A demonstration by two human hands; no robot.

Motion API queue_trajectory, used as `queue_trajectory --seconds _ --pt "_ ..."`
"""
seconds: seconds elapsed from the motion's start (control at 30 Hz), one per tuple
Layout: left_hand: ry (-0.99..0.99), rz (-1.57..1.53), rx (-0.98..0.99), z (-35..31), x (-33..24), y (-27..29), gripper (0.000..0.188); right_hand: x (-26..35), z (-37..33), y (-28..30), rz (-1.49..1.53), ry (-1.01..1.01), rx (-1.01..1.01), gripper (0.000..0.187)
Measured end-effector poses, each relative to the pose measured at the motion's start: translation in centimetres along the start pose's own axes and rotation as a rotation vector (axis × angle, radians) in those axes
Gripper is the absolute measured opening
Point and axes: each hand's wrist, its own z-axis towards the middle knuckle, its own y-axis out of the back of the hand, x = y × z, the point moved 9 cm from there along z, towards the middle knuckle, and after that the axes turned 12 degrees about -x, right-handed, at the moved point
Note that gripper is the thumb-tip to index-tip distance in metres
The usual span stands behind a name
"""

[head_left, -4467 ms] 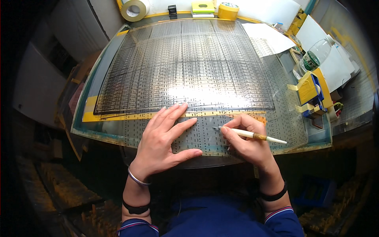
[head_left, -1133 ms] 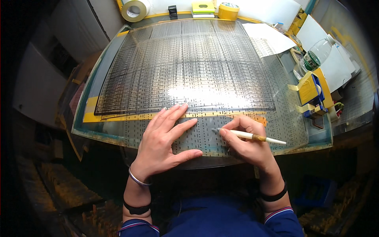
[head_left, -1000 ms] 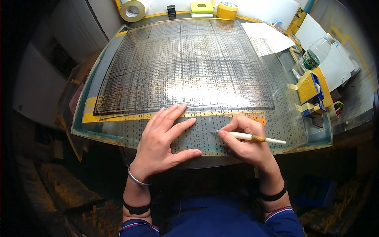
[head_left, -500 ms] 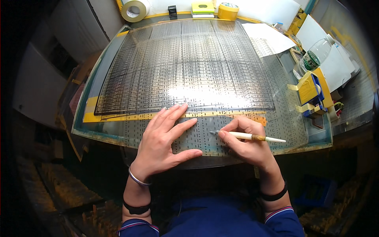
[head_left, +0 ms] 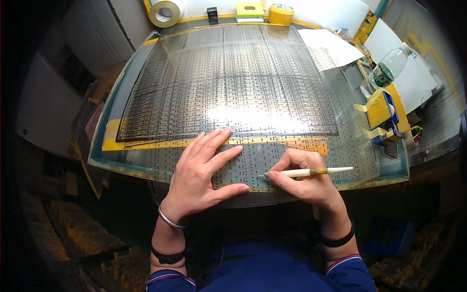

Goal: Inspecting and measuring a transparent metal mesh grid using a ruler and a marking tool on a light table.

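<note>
My right hand (head_left: 311,184) pinches a slim white pen-shaped tool (head_left: 318,171) with a brown band and a thin grey tip. The tool lies nearly level, its tip just above or on a clear film with rows of dark dots (head_left: 355,146); contact I cannot tell. To its left, my left hand (head_left: 197,170) rests with fingers spread on that dotted film. Its longer fingertips reach over a yellow strip (head_left: 170,144) and the near edge of a large densely patterned film (head_left: 228,63), where light glares. Beneath everything is a glass-topped table (head_left: 389,170).
A tape roll (head_left: 165,13), a yellow-green box (head_left: 250,9) and a yellow tub (head_left: 280,14) line the back. At right stand a clear bottle (head_left: 391,68) and a blue tape dispenser (head_left: 389,114). An orange piece (head_left: 311,146) lies beyond my right hand; white paper (head_left: 333,46) lies farther back.
My right hand has shifted slightly, bringing the tool's tip a little nearer to me and flattening its tilt. My left hand has stayed in place.
</note>
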Motion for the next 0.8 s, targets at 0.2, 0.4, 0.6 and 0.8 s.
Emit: queue_trajectory --seconds 0.2,0.4,0.6,0.8 --pt "0.001 0.005 -0.003 0.1 -0.1 0.1 0.07 -0.3 0.3 0.9 0.024 -0.028 -0.225 0.011" --pt "0.0 0.007 -0.001 0.1 -0.1 0.1 0.071 0.1 -0.1 0.3 -0.062 0.011 -0.034 0.01" --pt "-0.006 0.01 -0.002 0.0 -0.1 0.0 0.071 -0.7 0.3 0.9 0.096 -0.098 -0.226 0.012" --pt "0.002 0.0 -0.001 0.0 -0.1 0.0 0.071 -0.2 0.1 0.6 -0.067 0.062 -0.09 0.01"
